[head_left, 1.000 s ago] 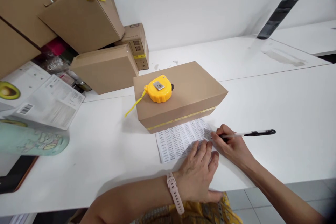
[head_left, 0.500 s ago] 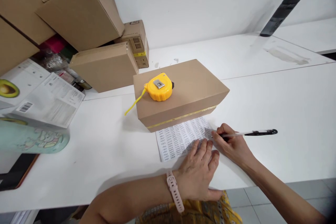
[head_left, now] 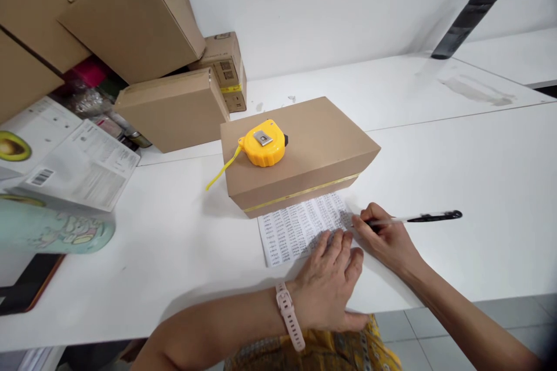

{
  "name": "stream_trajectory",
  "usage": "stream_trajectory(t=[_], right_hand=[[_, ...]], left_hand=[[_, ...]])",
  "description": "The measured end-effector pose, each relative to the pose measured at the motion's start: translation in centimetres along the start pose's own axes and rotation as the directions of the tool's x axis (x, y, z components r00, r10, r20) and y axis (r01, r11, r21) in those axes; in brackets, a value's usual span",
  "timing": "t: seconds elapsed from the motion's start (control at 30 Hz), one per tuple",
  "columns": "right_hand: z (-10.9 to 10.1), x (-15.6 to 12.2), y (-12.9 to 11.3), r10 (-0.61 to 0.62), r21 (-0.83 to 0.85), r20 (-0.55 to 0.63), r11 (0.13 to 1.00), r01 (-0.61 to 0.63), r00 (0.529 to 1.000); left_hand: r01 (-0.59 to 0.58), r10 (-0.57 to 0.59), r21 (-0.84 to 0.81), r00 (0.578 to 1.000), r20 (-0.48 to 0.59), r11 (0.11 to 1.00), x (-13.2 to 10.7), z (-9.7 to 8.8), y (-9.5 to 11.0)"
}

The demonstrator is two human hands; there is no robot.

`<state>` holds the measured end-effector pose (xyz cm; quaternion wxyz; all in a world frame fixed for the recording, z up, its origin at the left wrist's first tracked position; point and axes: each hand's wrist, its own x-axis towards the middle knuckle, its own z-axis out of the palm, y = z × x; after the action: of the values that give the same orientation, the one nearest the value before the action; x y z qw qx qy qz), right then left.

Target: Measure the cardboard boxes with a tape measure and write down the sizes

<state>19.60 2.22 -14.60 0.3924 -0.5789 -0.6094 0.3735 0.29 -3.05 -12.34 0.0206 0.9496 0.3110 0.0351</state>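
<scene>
A printed sheet of small numbers (head_left: 296, 231) lies on the white table (head_left: 435, 174), partly tucked under a brown cardboard box (head_left: 313, 145). My left hand (head_left: 331, 284) lies flat on the sheet's near right part, fingers stretched out, a pink watch strap on its wrist. My right hand (head_left: 385, 237) pinches a pen (head_left: 413, 219) with its tip on the sheet's right edge. A yellow tape measure (head_left: 263, 151) rests on top of the box, its yellow strap hanging off the left side.
Several cardboard boxes (head_left: 174, 110) are stacked at the back left. White product boxes with barcodes (head_left: 82, 168) and a pale green bottle (head_left: 52, 232) lie at the left. A dark slanted object (head_left: 472, 11) leans at the back right. The table's front edge runs just below my hands.
The pen's free end has lifted slightly and my right hand shifted a touch upward. The left hand stays flat on the sheet.
</scene>
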Motion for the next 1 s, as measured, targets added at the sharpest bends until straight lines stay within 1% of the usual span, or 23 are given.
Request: stream_trajectory(t=[0.23,0.47,1.0], right_hand=[[-0.1,-0.05,0.34,-0.003,-0.03,0.012,1.0,0.003,1.0],[-0.13,0.06,-0.26,-0.006,-0.017,0.018,1.0,0.006,1.0],[0.07,0.06,0.24,-0.018,0.001,0.01,1.0,0.018,1.0]], left_hand=[[0.0,0.0,0.001,1.0,-0.018,1.0,-0.06,0.1,-0.02],[0.0,0.0,0.002,1.0,-0.013,1.0,0.0,0.14,-0.07],[-0.005,0.006,0.022,1.0,-0.009,1.0,-0.02,0.05,-0.12]])
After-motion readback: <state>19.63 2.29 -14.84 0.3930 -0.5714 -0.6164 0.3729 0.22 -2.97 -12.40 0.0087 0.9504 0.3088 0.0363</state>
